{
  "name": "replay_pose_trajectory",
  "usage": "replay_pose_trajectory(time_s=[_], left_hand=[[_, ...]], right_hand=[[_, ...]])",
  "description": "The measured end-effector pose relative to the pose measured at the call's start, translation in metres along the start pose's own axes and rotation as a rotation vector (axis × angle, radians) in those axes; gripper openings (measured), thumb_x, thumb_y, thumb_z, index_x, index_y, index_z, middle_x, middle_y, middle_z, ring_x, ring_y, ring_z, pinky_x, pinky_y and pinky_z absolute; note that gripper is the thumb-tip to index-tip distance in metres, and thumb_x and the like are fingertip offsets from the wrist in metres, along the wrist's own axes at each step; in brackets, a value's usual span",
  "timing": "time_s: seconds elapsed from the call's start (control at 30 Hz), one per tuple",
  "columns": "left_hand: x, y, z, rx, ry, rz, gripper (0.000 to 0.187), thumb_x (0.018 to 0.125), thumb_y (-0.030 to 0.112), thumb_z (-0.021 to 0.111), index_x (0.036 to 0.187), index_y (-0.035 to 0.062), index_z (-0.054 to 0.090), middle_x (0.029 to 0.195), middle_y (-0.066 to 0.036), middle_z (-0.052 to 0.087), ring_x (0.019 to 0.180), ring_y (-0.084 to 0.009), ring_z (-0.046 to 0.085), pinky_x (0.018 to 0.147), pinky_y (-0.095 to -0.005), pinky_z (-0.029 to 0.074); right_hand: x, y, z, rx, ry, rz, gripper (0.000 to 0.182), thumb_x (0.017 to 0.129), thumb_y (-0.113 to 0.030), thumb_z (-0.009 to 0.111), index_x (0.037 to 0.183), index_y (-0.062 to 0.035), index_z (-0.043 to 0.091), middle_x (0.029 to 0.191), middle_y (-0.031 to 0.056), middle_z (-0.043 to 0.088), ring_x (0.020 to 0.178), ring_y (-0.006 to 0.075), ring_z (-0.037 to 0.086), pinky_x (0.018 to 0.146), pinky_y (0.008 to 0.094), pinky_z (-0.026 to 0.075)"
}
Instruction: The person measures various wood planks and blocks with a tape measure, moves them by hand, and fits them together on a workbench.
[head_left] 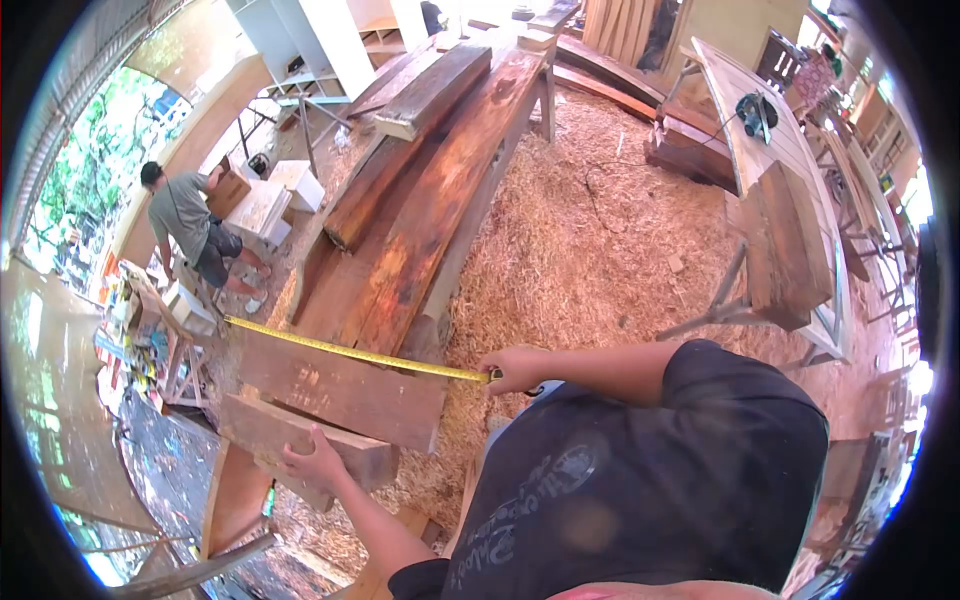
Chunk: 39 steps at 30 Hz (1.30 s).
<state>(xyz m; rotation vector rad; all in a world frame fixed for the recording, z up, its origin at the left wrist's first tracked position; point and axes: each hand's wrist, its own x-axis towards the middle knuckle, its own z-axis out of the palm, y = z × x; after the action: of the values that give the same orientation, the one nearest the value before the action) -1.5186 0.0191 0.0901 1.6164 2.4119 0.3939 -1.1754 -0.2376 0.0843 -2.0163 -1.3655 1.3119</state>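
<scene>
l hand (318, 462) on 1 plank (300, 440), r hand (510, 368) holds 1 tape measure (350, 352).

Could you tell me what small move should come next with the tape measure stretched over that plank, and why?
Probably pressing the tape measure flat on the plank and reading it at the near edge. The right hand holds its case just past that edge, the tape runs diagonally across the board to the far corner, and the left hand rests on the lower board, steadying the stack.

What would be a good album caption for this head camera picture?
In a sawdust-strewn workshop, right hand stretches a yellow tape measure across a plank; left hand steadies it.
</scene>
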Motion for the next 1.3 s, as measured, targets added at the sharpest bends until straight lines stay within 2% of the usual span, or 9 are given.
replay_pose_trajectory(time_s=[0.27, 0.53, 0.67, 0.87, 0.97, 1.0, 1.07, 1.2, 1.3], left_hand=[[-0.003, 0.003, 0.0, 0.017, 0.017, -0.025, 0.083, 0.085, 0.064, 0.071, 0.152, 0.0234, 0.045, 0.168, -0.009, 0.026, 0.138, -0.0509, 0.046, 0.102, -0.0683, 0.046], [0.002, -0.004, 0.006, 0.02, 0.019, 0.016, 0.083, 0.087, 0.065, 0.068, 0.152, 0.0209, 0.044, 0.166, -0.011, 0.028, 0.142, -0.0438, 0.044, 0.104, -0.066, 0.046], [0.005, -0.006, 0.007, 0.026, 0.008, 0.044, 0.083, 0.087, 0.065, 0.068, 0.152, 0.0183, 0.044, 0.166, -0.014, 0.028, 0.143, -0.0387, 0.044, 0.104, -0.0633, 0.046], [-0.035, 0.047, -0.008, 0.358, 0.116, -0.01, 0.075, 0.088, 0.053, 0.073, 0.148, 0.016, 0.049, 0.16, -0.02, 0.037, 0.143, -0.0444, 0.042, 0.11, -0.0622, 0.042], [-0.014, 0.039, 0.063, 0.111, 0.349, 0.509, 0.068, 0.085, 0.038, 0.08, 0.141, 0.0086, 0.055, 0.153, -0.024, 0.044, 0.141, -0.0472, 0.042, 0.114, -0.0616, 0.037], [-0.032, 0.069, 0.065, 0.142, 0.265, 0.601, 0.06, 0.083, 0.026, 0.081, 0.134, 0.0024, 0.059, 0.144, -0.026, 0.052, 0.141, -0.0458, 0.042, 0.115, -0.0574, 0.036], [-0.082, 0.141, 0.074, 0.009, 0.058, 0.636, 0.057, 0.084, 0.025, 0.079, 0.132, 0.0016, 0.06, 0.139, -0.026, 0.056, 0.138, -0.0432, 0.047, 0.114, -0.0542, 0.039], [-0.162, 0.252, 0.132, -0.038, -0.327, 0.705, 0.054, 0.084, 0.025, 0.078, 0.129, -0.0007, 0.064, 0.131, -0.024, 0.064, 0.126, -0.037, 0.059, 0.109, -0.0472, 0.046], [-0.186, 0.28, 0.225, -0.131, -0.728, 0.8, 0.052, 0.085, 0.028, 0.08, 0.127, -0.001, 0.067, 0.119, -0.018, 0.072, 0.107, -0.0303, 0.069, 0.097, -0.0425, 0.053]], right_hand=[[-0.035, 0.056, -0.009, 0.034, 0.223, 0.174, 0.046, 0.084, -0.039, 0.078, 0.118, -0.01, 0.068, 0.105, 0.0157, 0.074, 0.098, 0.0333, 0.071, 0.085, 0.044, 0.055], [-0.08, 0.198, 0.008, 0.082, 0.397, 0.437, 0.042, 0.077, -0.032, 0.081, 0.114, -0.0127, 0.073, 0.106, 0.0146, 0.075, 0.097, 0.0318, 0.072, 0.088, 0.0424, 0.057], [-0.137, 0.228, -0.016, 0.356, 0.46, 0.782, 0.035, 0.085, -0.039, 0.076, 0.109, -0.0127, 0.076, 0.103, 0.0172, 0.076, 0.098, 0.0336, 0.072, 0.087, 0.0465, 0.056], [-0.152, 0.304, -0.02, 0.378, 0.751, 0.815, 0.033, 0.093, -0.038, 0.068, 0.104, -0.009, 0.077, 0.097, 0.0194, 0.076, 0.093, 0.0362, 0.073, 0.082, 0.0461, 0.057], [-0.147, 0.337, -0.024, 0.426, 0.833, 0.799, 0.032, 0.094, -0.038, 0.066, 0.1, -0.0081, 0.078, 0.091, 0.018, 0.075, 0.088, 0.0336, 0.073, 0.08, 0.046, 0.056], [-0.146, 0.348, -0.027, 0.444, 0.845, 0.794, 0.032, 0.094, -0.037, 0.065, 0.098, -0.0074, 0.077, 0.088, 0.0169, 0.074, 0.083, 0.0313, 0.072, 0.077, 0.0453, 0.056], [-0.144, 0.365, -0.044, 0.494, 0.829, 0.79, 0.029, 0.095, -0.033, 0.065, 0.093, -0.005, 0.075, 0.075, 0.0127, 0.071, 0.066, 0.0226, 0.07, 0.062, 0.0416, 0.056], [-0.136, 0.451, -0.072, 0.279, 0.981, 0.769, 0.026, 0.094, -0.028, 0.065, 0.094, -0.0046, 0.075, 0.08, 0.014, 0.072, 0.07, 0.0257, 0.07, 0.061, 0.0428, 0.054], [-0.156, 0.481, -0.133, 0.508, 0.964, 0.855, 0.023, 0.094, -0.026, 0.064, 0.093, -0.0046, 0.073, 0.077, 0.012, 0.069, 0.067, 0.0237, 0.068, 0.057, 0.0408, 0.052]])
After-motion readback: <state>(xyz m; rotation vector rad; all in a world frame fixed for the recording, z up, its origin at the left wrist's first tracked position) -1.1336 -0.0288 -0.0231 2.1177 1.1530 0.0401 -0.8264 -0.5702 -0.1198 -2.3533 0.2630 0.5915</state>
